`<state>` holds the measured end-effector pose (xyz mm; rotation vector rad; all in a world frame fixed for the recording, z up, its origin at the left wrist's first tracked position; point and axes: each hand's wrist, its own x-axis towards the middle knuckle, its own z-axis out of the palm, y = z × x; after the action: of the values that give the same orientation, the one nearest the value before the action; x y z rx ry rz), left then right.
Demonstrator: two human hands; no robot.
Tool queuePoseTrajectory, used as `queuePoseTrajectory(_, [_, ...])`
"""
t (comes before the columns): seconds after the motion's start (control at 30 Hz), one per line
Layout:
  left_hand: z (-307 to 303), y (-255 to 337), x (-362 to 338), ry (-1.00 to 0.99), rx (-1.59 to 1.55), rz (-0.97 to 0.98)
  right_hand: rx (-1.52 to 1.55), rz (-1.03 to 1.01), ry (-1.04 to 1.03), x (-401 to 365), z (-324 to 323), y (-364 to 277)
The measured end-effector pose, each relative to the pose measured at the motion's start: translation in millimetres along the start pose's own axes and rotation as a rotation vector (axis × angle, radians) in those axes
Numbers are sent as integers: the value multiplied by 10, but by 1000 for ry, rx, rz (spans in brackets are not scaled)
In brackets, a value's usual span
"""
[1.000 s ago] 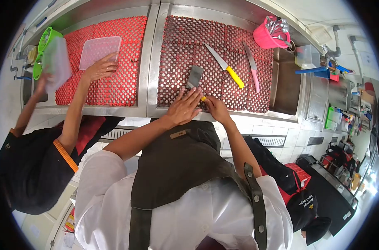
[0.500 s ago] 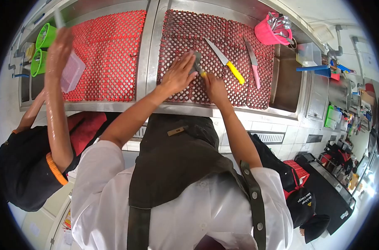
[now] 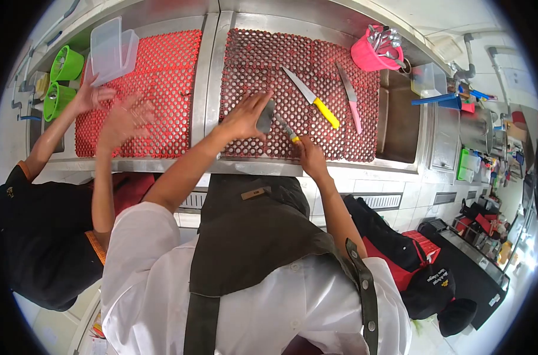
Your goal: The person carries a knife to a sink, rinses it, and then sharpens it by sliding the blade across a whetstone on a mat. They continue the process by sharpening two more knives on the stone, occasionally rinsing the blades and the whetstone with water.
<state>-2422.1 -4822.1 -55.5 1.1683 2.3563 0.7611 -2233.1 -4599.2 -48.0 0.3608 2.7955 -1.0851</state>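
My left hand (image 3: 245,118) is closed around a dark grey block (image 3: 265,117) above the red mat on the right. In my right hand (image 3: 310,155) is the yellow handle of a small knife (image 3: 286,128), its blade pointing up and left beside the block, with a gap between them. Farther right on the mat (image 3: 251,53) lie a knife with a yellow handle (image 3: 326,113) and a knife with a pink handle (image 3: 356,117), both with their blades pointing away from me.
A pink bucket of cutlery (image 3: 366,54) stands at the back right. On the left, a co-worker's wet hands (image 3: 127,125) are over another red mat (image 3: 162,71), near clear plastic containers (image 3: 107,50) and green cups (image 3: 67,64). Another person (image 3: 426,290) is at lower right.
The small knife has come away from the block, and my right hand has moved slightly down. The co-worker's raised hand has come down, and clear containers now stand at the back left.
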Motion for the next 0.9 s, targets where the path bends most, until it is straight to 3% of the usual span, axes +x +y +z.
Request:
queuePoseTrajectory(0.13, [220,214,-529,188,44,90,-245,-39,-150,-59,-45,-141])
queuePoseTrajectory(0.3, [437,479,-886,27,287,94,-347,-141,-128,-127,38,-232])
queuePoseTrajectory(0.43, [490,421,-828,99,261,-17,-385,-106,-111,-53,165,-221])
queuePoseTrajectory(0.57, [269,170,-541,255,441,-55,-425,-131,-33,482,260,-488])
queuePoseTrajectory(0.7, [59,71,-353,237,450,-46,-402,-138,11,665,218,-535])
queuePoseTrajectory(0.8, [316,412,-682,45,332,-24,-372,-152,11,-13,206,-214])
queuePoseTrajectory(0.9, [498,537,-925,68,329,36,-364,-154,23,-310,186,-195])
